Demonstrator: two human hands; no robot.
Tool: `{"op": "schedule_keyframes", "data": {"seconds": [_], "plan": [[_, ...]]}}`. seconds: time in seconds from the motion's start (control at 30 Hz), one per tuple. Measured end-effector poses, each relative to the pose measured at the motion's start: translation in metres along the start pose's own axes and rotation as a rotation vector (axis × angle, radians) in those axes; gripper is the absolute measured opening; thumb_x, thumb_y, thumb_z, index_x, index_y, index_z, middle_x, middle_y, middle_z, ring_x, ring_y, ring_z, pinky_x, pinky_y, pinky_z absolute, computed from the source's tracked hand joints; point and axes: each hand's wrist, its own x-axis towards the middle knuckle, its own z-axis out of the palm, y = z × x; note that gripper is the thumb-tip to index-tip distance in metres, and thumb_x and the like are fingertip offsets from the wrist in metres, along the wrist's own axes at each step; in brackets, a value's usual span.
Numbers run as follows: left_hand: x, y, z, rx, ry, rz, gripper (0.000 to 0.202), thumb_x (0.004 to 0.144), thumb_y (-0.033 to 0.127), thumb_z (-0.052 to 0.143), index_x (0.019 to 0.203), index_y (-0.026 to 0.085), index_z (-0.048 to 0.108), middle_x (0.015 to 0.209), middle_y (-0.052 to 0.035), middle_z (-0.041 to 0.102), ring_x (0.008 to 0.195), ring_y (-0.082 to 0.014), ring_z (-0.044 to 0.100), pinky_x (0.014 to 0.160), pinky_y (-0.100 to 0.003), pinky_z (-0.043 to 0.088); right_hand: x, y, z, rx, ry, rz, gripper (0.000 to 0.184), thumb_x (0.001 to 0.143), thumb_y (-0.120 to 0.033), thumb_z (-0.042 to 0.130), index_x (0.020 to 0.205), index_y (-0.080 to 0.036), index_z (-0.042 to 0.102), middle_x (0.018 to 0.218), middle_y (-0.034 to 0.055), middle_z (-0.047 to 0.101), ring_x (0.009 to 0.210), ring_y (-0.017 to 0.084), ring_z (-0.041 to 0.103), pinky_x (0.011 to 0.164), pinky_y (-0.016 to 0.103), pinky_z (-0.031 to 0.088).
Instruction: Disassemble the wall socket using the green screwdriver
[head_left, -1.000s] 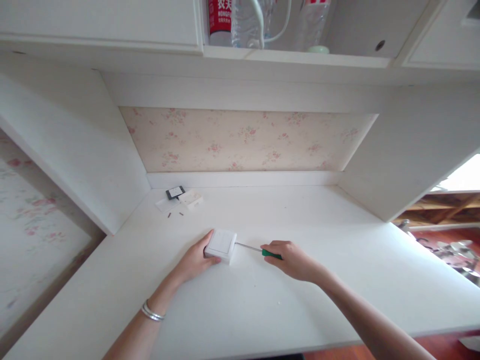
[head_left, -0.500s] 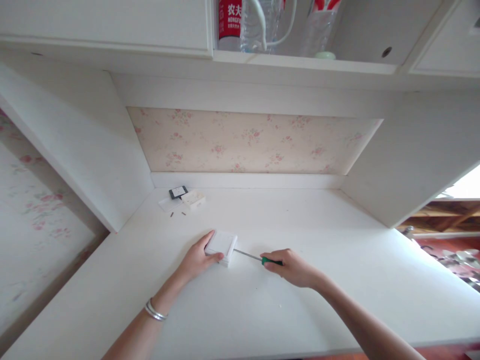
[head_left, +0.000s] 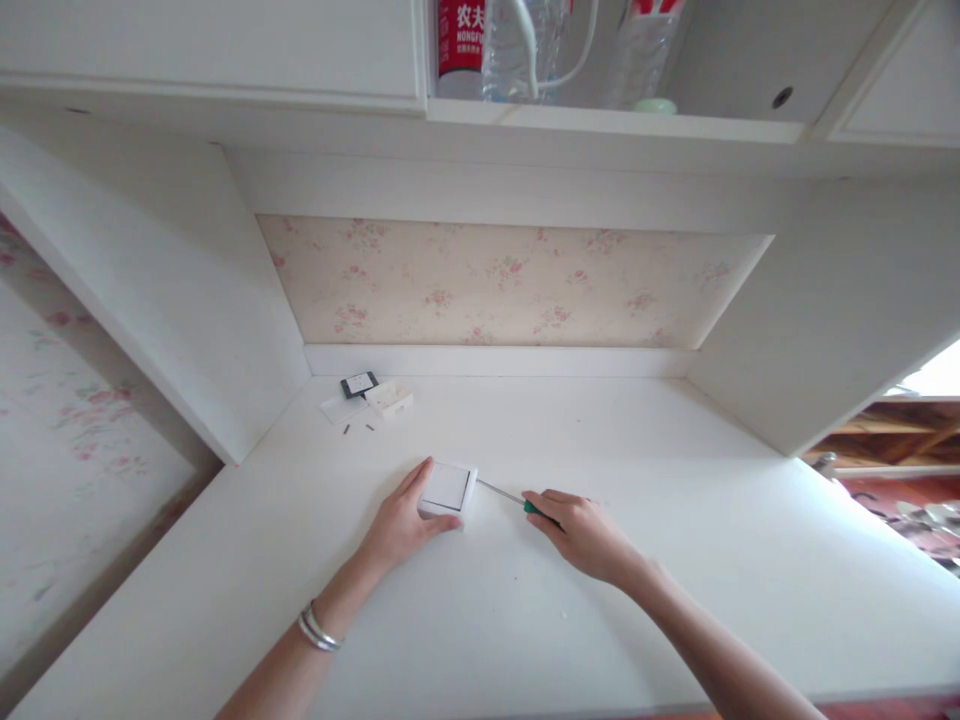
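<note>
A white desk [head_left: 525, 640] fills the view. Far back in its left corner lie a small black part [head_left: 358, 384], a small white box [head_left: 389, 398], a thin clear piece [head_left: 334, 407] and two tiny dark screws [head_left: 358, 428]. Behind is flowery wallpaper [head_left: 495, 282]. Up on a shelf [head_left: 600, 113] stand a bottle with a red label [head_left: 459, 45] and clear bottles [head_left: 517, 50]

White desk [head_left: 675, 560] bore switch [head_left: 447, 489], small parts [head_left: 367, 396] near back-left corner, two screws [head_left: 358, 428].
</note>
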Motion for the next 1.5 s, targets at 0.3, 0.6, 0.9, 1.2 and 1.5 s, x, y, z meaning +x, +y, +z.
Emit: {"op": "schedule_keyframes", "data": {"seconds": [0.3,0.6,0.9,1.2,1.5], "plan": [[0.001,0.004,0.002,-0.007,0.129,0.101,0.065,0.078,0.055,0.061,0.134,0.024,0.047,0.138,-0.0055,0.048,0.128,-0.0225,0.044,0.109,-0.033,0.034,0.0,0.001,0.01,0.064,0.018,0.011,0.039,0.095,-0.04,0.035,0.125,-0.029,0.056,0.109,0.0058,0.066,0.097,0.022,0.062,0.085,0.031,0.043],[0.0,0.005,0.003,-0.042,0.189,0.158,0.026,0.086,0.045,0.055,0.095,0.024,0.068,0.126,-0.0056,0.056,0.118,-0.0212,0.053,0.103,-0.033,0.042,-0.004,-0.002,0.026,0.238,0.083,0.062,0.041,0.093,-0.046,0.037,0.121,-0.026,0.059,0.105,0.0062,0.067,0.091,0.021,0.062,0.079,0.03,0.046],[0.005,-0.016,-0.027,0.056,0.485,0.056,0.028,0.087,0.045,0.053,0.095,0.022,0.066,0.123,-0.007,0.059,0.117,-0.0226,0.054,0.105,-0.036,0.039,0.0,0.012,0.053,0.698,0.239,0.3,0.049,0.083,-0.054,0.051,0.119,-0.021,0.057,0.093,0.006,0.068,0.065,0.016,0.058,0.058,0.029,0.047],[0.003,-0.041,-0.03,0.265,0.392,-0.055,0.027,0.085,0.043,0.055,0.098,0.023,0.068,0.119,-0.0086,0.061,0.111,-0.0263,0.056,0.098,-0.039,0.043,-0.002,0.015,0.049,0.871,0.256,0.278,0.047,0.078,-0.04,0.061,0.12,-0.021,0.049,0.112,0.01,0.064,0.087,0.02,0.06,0.062,0.029,0.046],[0.025,-0.031,-0.017,0.398,0.272,0.023,0.023,0.087,0.036,0.053,0.095,0.021,0.069,0.11,-0.0094,0.065,0.102,-0.0271,0.057,0.093,-0.039,0.042,-0.003,0.016,0.053,0.839,0.242,0.27,0.036,0.08,-0.04,0.059,0.11,-0.02,0.055,0.101,0.0063,0.066,0.065,0.014,0.055,0.057,0.028,0.042]]}}
